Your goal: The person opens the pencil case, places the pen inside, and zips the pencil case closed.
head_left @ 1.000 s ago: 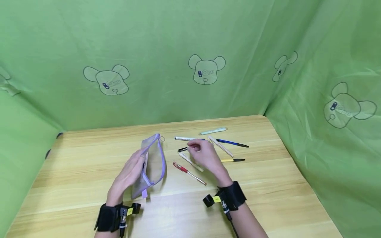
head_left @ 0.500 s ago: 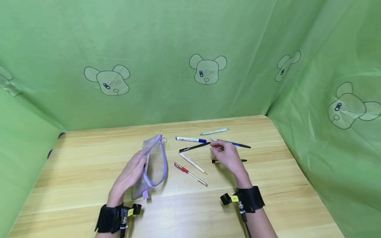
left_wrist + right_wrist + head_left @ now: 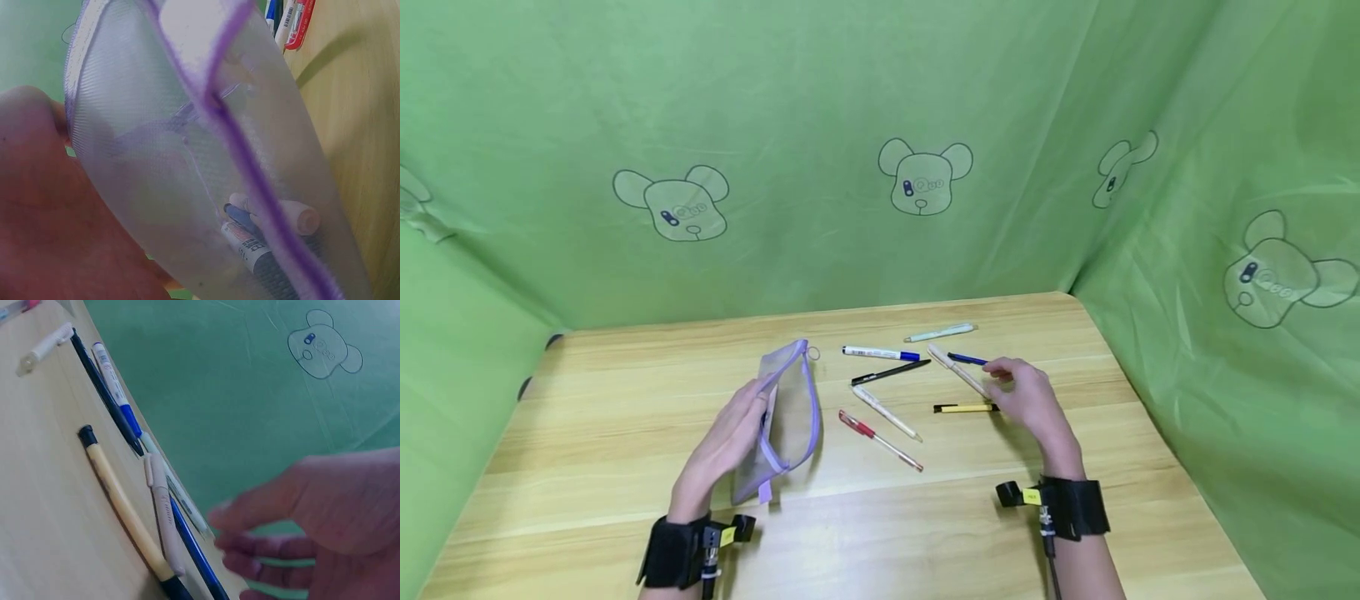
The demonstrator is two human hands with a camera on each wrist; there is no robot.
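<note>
My left hand (image 3: 747, 410) grips a clear mesh pouch (image 3: 790, 408) with purple trim and holds it up on its edge on the wooden table (image 3: 625, 392). In the left wrist view the pouch (image 3: 187, 156) has a few pens (image 3: 275, 228) inside, with my palm (image 3: 37, 212) behind it. My right hand (image 3: 1002, 374) hovers with loosely spread fingers at the right end of the blue pen (image 3: 967, 359), beside the beige pen (image 3: 958, 372) and above the yellow pen (image 3: 962, 408). In the right wrist view its fingers (image 3: 250, 519) hold nothing.
More pens lie between the hands: a red one (image 3: 876, 437), a white one (image 3: 886, 412), a black one (image 3: 891, 371), a white-and-blue marker (image 3: 880, 352) and a pale green pen (image 3: 940, 332). Green cloth walls (image 3: 880, 125) close in the table at the back and sides.
My right hand has moved right, from the black pen across to the blue pen, uncovering the yellow pen. The left hand and pouch have stayed put.
</note>
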